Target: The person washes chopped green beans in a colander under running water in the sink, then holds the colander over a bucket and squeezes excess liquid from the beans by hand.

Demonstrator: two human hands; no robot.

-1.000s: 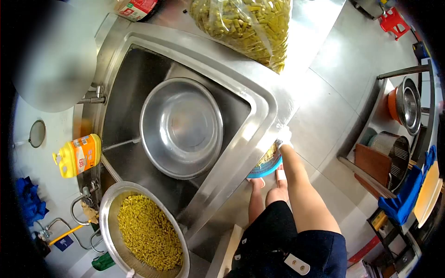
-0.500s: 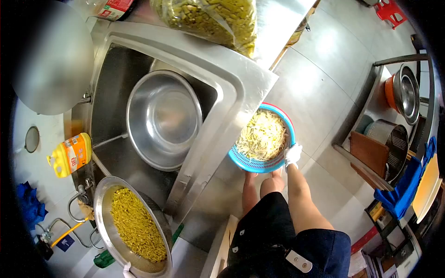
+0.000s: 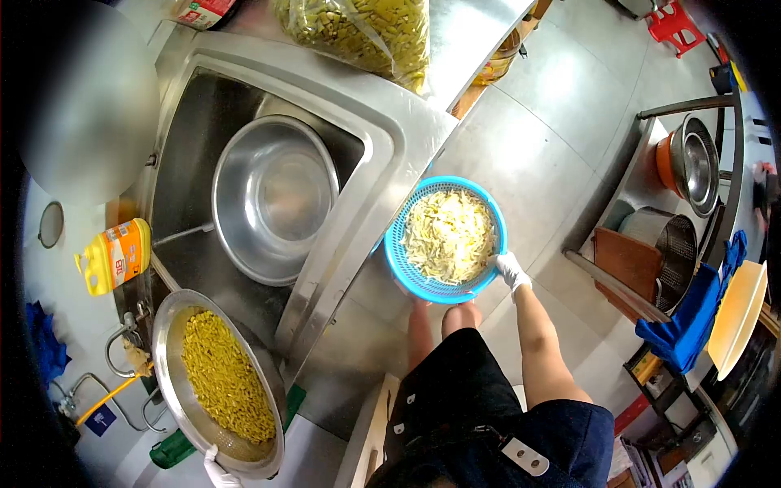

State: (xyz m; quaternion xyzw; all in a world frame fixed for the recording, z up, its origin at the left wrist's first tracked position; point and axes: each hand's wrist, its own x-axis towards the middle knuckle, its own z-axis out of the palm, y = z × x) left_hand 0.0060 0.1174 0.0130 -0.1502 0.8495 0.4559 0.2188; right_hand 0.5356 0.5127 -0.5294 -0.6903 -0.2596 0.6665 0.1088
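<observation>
Nearest you, your left hand (image 3: 220, 470), gloved in white, is closed over the rim of a steel colander (image 3: 173, 370) loaded with chopped green beans (image 3: 228, 382). Your thumb side shows at the edge; the other fingers are hidden. The colander leans with its mouth towards you, and your grip there probably keeps it from tipping further; you can't tell from this view what bears it underneath.

Your right hand (image 3: 511, 270), also gloved, pinches the rim of a blue plastic basket (image 3: 396, 244), with little gap between thumb and fingers. The basket sits in front of your knees, beyond the sink edge and above the floor (image 3: 537, 146), its mouth facing up, which likely keeps the pale shreds (image 3: 449, 236) from spilling. The basket's slots would let liquid drain.

Past these, a steel basin (image 3: 281, 195) stands in the sink (image 3: 370, 203), where the walls would contain any splash. A yellow jug (image 3: 118, 256) is at the sink's far left side. Farther on, a clear bag (image 3: 358, 37) of cut green pieces lies on the counter (image 3: 464, 41), and a red stool (image 3: 675, 28) stands on the floor.

Counting: two gloved hands, one colander, one basket, one basin, one jug, one bag, one stool. The beans and shreds are too many to count.
</observation>
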